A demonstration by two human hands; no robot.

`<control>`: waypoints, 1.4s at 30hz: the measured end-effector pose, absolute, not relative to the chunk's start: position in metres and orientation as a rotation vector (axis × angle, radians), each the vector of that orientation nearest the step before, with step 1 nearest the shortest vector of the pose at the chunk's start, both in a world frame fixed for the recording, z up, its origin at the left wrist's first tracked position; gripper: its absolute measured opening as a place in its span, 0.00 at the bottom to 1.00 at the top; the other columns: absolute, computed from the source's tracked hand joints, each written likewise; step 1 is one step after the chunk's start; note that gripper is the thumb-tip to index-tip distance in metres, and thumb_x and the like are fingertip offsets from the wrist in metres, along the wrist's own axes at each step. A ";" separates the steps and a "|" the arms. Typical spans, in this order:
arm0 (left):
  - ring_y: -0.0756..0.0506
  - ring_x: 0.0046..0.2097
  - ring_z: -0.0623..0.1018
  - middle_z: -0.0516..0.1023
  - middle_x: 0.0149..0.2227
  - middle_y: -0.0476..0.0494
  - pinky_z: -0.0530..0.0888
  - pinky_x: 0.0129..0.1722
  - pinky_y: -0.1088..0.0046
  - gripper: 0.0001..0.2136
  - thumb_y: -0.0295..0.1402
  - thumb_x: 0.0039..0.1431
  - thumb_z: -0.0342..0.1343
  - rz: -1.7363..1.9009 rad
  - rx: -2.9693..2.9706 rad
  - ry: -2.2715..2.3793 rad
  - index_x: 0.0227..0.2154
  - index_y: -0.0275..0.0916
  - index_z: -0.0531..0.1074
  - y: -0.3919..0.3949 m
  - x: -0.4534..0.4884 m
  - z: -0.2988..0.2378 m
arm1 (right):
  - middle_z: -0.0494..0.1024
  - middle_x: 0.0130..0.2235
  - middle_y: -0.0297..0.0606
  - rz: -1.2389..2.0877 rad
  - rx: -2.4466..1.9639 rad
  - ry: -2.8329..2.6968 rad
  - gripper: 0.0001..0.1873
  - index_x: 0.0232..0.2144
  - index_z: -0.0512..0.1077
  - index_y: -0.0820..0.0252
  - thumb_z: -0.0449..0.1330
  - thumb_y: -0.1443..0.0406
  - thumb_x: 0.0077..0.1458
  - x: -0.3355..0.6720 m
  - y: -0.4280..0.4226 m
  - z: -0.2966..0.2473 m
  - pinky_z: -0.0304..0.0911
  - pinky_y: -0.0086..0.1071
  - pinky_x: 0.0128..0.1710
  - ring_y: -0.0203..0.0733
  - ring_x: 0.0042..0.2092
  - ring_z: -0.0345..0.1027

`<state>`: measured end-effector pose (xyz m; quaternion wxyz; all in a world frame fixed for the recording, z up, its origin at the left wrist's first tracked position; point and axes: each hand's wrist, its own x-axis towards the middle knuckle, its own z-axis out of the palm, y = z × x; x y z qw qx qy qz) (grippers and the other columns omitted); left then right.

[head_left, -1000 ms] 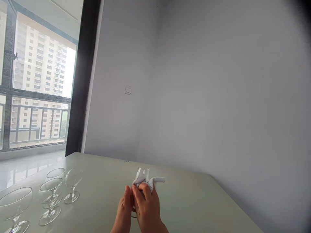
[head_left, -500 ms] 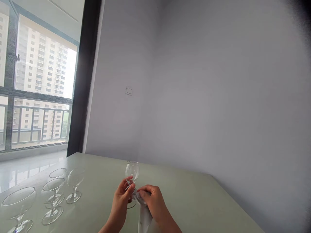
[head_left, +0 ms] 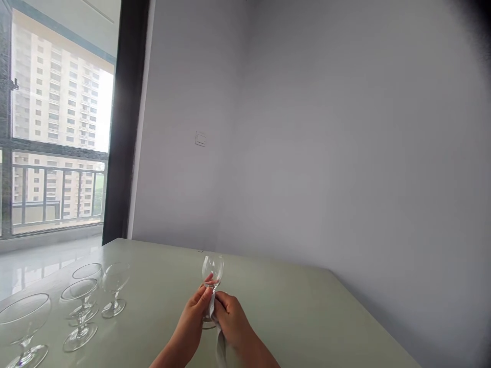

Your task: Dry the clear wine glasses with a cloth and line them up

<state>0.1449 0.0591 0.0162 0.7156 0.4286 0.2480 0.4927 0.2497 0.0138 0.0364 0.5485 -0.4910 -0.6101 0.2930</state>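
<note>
Table (head_left: pixel 291 306); four goblets (head_left: pixel 80 331), 8 o'clock; left hand (head_left: pixel 194 313), right hand (head_left: pixel 232 319), both closed; upright glass (head_left: pixel 212 267), 7 o'clock, in the left; cloth (head_left: pixel 220 347), in the right, against it. Risk, I judge remotely: twisting the cloth hard could wrench it loose.

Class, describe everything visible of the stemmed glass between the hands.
The stemmed glass looks clear and colourless, roughly upright, with a rounded bowl above a round foot. The left hand holds it near the bowl's base; the right hand holds a pale cloth at its mostly hidden stem. Whether the foot touches the table is unclear.
</note>
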 end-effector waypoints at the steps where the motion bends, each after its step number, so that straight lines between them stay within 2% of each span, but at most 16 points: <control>1: 0.37 0.58 0.65 0.69 0.56 0.43 0.66 0.52 0.64 0.20 0.46 0.46 0.60 1.073 0.937 0.557 0.41 0.42 0.75 0.059 0.145 0.017 | 0.65 0.21 0.29 0.700 -1.187 -1.482 0.13 0.24 0.73 0.62 0.52 0.63 0.53 0.253 0.013 0.037 0.50 0.25 0.24 0.32 0.24 0.53; 6: 0.39 0.53 0.71 0.77 0.47 0.36 0.70 0.47 0.68 0.17 0.43 0.50 0.58 1.003 0.758 0.527 0.37 0.36 0.76 0.059 0.146 0.016 | 0.61 0.19 0.26 0.667 -1.293 -1.616 0.11 0.19 0.69 0.60 0.53 0.68 0.49 0.271 0.005 0.046 0.44 0.26 0.22 0.31 0.23 0.50; 9: 0.42 0.49 0.74 0.78 0.44 0.36 0.72 0.44 0.69 0.13 0.40 0.53 0.57 0.996 0.618 0.518 0.35 0.35 0.75 0.063 0.145 0.015 | 0.60 0.17 0.26 0.643 -1.356 -1.618 0.11 0.17 0.69 0.60 0.53 0.68 0.48 0.282 0.001 0.056 0.43 0.26 0.21 0.31 0.21 0.49; 12: 0.46 0.42 0.77 0.80 0.39 0.40 0.73 0.42 0.71 0.08 0.36 0.55 0.56 0.999 0.482 0.516 0.33 0.36 0.73 0.065 0.145 0.015 | 0.66 0.20 0.29 0.598 -1.370 -1.578 0.12 0.22 0.74 0.60 0.52 0.66 0.52 0.285 -0.003 0.068 0.49 0.26 0.23 0.33 0.24 0.56; 14: 0.47 0.37 0.78 0.79 0.33 0.43 0.74 0.39 0.73 0.07 0.35 0.56 0.55 1.000 0.470 0.496 0.30 0.36 0.73 0.064 0.145 0.016 | 0.73 0.30 0.32 0.535 -1.301 -1.668 0.10 0.30 0.76 0.55 0.53 0.66 0.52 0.279 -0.007 0.073 0.57 0.28 0.32 0.37 0.33 0.64; 16: 0.48 0.34 0.78 0.78 0.29 0.45 0.74 0.36 0.74 0.07 0.34 0.56 0.55 0.978 0.459 0.468 0.29 0.35 0.73 0.061 0.145 0.018 | 0.75 0.39 0.32 0.363 -1.235 -1.879 0.12 0.36 0.75 0.49 0.58 0.69 0.49 0.269 -0.010 0.071 0.59 0.31 0.40 0.40 0.41 0.65; 17: 0.48 0.33 0.78 0.78 0.29 0.45 0.74 0.35 0.74 0.08 0.34 0.57 0.54 0.962 0.454 0.457 0.29 0.35 0.73 0.059 0.145 0.020 | 0.75 0.40 0.32 0.213 -1.236 -1.980 0.14 0.37 0.75 0.48 0.59 0.70 0.48 0.263 -0.009 0.067 0.60 0.32 0.41 0.42 0.42 0.64; 19: 0.48 0.32 0.78 0.77 0.29 0.45 0.74 0.35 0.74 0.08 0.34 0.56 0.54 0.932 0.445 0.447 0.31 0.34 0.74 0.055 0.145 0.023 | 0.75 0.37 0.36 -0.120 -1.294 -2.075 0.14 0.36 0.74 0.50 0.58 0.71 0.48 0.254 -0.006 0.055 0.61 0.33 0.35 0.44 0.38 0.63; 21: 0.48 0.34 0.78 0.77 0.31 0.45 0.74 0.37 0.74 0.09 0.35 0.57 0.54 0.922 0.430 0.440 0.32 0.34 0.74 0.053 0.144 0.027 | 0.74 0.35 0.38 -0.280 -1.323 -2.038 0.11 0.34 0.74 0.54 0.57 0.71 0.50 0.250 -0.001 0.043 0.60 0.33 0.32 0.43 0.36 0.62; 23: 0.46 0.38 0.78 0.78 0.35 0.43 0.74 0.40 0.73 0.10 0.36 0.57 0.53 0.918 0.395 0.421 0.33 0.35 0.74 0.052 0.143 0.031 | 0.73 0.34 0.37 -0.146 -1.273 -1.919 0.08 0.33 0.73 0.56 0.58 0.70 0.49 0.249 0.003 0.035 0.60 0.32 0.34 0.42 0.35 0.63; 25: 0.45 0.43 0.77 0.77 0.41 0.42 0.73 0.45 0.71 0.11 0.39 0.57 0.53 0.913 0.359 0.408 0.34 0.36 0.73 0.052 0.141 0.035 | 0.73 0.31 0.34 0.148 -1.211 -1.702 0.06 0.30 0.72 0.57 0.59 0.71 0.47 0.248 0.006 0.032 0.59 0.31 0.36 0.40 0.34 0.64; 29: 0.45 0.46 0.76 0.74 0.48 0.45 0.71 0.49 0.68 0.12 0.41 0.55 0.55 0.912 0.354 0.393 0.36 0.40 0.73 0.052 0.138 0.039 | 0.73 0.26 0.31 0.759 -1.062 -1.219 0.03 0.27 0.72 0.59 0.61 0.68 0.45 0.237 0.007 0.030 0.58 0.28 0.32 0.37 0.30 0.64; 31: 0.45 0.46 0.76 0.74 0.49 0.47 0.71 0.50 0.68 0.11 0.41 0.54 0.56 0.919 0.366 0.362 0.36 0.41 0.73 0.053 0.137 0.039 | 0.74 0.27 0.32 0.984 -0.904 -1.051 0.07 0.30 0.73 0.59 0.61 0.62 0.47 0.231 0.007 0.029 0.59 0.29 0.32 0.38 0.30 0.65; 33: 0.46 0.46 0.75 0.74 0.49 0.47 0.70 0.50 0.69 0.08 0.38 0.53 0.57 0.947 0.381 0.336 0.35 0.41 0.74 0.054 0.138 0.038 | 0.75 0.29 0.36 1.136 -0.780 -0.967 0.17 0.35 0.74 0.59 0.58 0.53 0.50 0.228 0.008 0.029 0.61 0.32 0.34 0.41 0.32 0.67; 37: 0.46 0.52 0.71 0.76 0.44 0.48 0.70 0.49 0.72 0.04 0.32 0.51 0.60 1.058 0.499 0.318 0.32 0.43 0.74 0.058 0.138 0.035 | 0.76 0.31 0.42 1.238 -0.798 -0.974 0.33 0.39 0.75 0.61 0.49 0.41 0.49 0.228 0.014 0.027 0.63 0.35 0.33 0.45 0.33 0.69; 42: 0.39 0.53 0.70 0.76 0.43 0.41 0.71 0.44 0.71 0.10 0.39 0.47 0.62 1.150 0.958 0.408 0.31 0.39 0.75 0.063 0.134 0.035 | 0.76 0.29 0.39 1.015 -1.056 -1.054 0.32 0.34 0.76 0.59 0.51 0.40 0.46 0.236 0.025 0.010 0.64 0.34 0.34 0.44 0.32 0.68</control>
